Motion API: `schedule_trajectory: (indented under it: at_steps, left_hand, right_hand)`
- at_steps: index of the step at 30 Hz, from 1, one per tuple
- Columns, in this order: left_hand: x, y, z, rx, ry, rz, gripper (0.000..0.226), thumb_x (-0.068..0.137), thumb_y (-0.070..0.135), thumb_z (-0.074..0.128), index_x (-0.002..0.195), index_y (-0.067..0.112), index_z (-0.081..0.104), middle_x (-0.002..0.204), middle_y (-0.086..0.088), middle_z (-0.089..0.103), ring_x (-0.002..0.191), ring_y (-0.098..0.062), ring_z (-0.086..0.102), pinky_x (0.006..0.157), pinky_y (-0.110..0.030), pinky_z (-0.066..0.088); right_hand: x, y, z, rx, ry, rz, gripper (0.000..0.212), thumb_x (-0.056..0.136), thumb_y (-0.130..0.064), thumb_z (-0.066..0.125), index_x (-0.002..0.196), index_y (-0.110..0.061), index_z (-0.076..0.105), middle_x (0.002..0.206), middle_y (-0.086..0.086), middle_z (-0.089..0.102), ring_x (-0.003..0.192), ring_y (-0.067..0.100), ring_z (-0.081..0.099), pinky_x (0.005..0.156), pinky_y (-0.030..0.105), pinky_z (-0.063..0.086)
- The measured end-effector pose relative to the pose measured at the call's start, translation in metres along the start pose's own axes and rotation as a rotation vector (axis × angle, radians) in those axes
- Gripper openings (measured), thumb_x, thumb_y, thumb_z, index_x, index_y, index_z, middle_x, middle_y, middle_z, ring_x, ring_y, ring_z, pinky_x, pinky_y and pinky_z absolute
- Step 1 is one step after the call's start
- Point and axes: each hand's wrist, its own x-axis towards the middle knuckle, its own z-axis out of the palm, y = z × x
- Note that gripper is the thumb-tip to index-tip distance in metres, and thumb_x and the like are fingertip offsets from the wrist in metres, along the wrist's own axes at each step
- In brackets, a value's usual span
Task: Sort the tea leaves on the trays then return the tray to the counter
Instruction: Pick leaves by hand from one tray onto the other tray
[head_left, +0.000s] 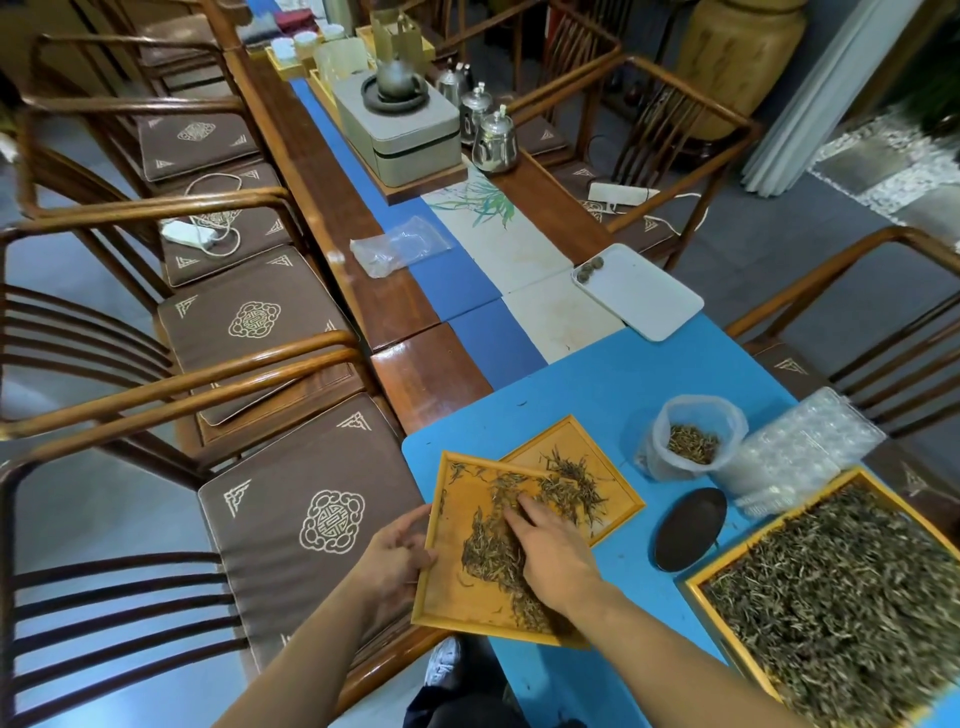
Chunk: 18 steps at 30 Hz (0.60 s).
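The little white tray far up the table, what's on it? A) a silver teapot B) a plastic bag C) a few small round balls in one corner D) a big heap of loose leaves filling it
C: the white tray is mostly bare, with only a few small round balls clustered in its far left corner; what they are made of is too small to tell.
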Motion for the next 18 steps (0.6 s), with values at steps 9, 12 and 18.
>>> schedule_trajectory:
  at_steps: [9, 12, 18]
  left_hand:
    - [0.003, -0.004, -0.001, -0.061, -0.031, 0.019, 0.056, 0.090, -0.022, 0.043, 0.120, 0.022, 0.060, 0.099, -0.023, 0.076, 0.085, -0.039, 0.075, 0.063, -0.045, 0.061]
    - [0.003, -0.005, -0.001, -0.057, -0.032, 0.013, 0.056, 0.090, -0.022, 0.043, 0.119, 0.023, 0.060, 0.100, -0.024, 0.075, 0.086, -0.039, 0.075, 0.063, -0.044, 0.061]
    - [-0.001, -0.004, -0.002, -0.014, -0.024, 0.002, 0.060, 0.090, -0.020, 0.045, 0.132, 0.022, 0.054, 0.124, -0.034, 0.063, 0.106, -0.049, 0.066, 0.079, -0.057, 0.059]
  right_hand:
    - [-0.001, -0.008, 0.000, -0.002, 0.013, -0.043, 0.087, 0.085, 0.002, 0.053, 0.156, -0.023, 0.008, 0.165, 0.003, 0.002, 0.151, 0.023, 0.000, 0.120, 0.039, -0.004]
    - [0.003, -0.015, 0.003, -0.024, -0.025, -0.051, 0.088, 0.087, -0.003, 0.056, 0.156, -0.021, 0.004, 0.165, 0.003, -0.003, 0.151, 0.023, -0.004, 0.119, 0.039, -0.008]
    - [0.011, 0.002, -0.006, 0.000, -0.062, 0.077, 0.083, 0.089, 0.002, 0.047, 0.156, -0.018, 0.002, 0.165, 0.009, -0.005, 0.151, 0.025, -0.005, 0.122, 0.045, -0.003]
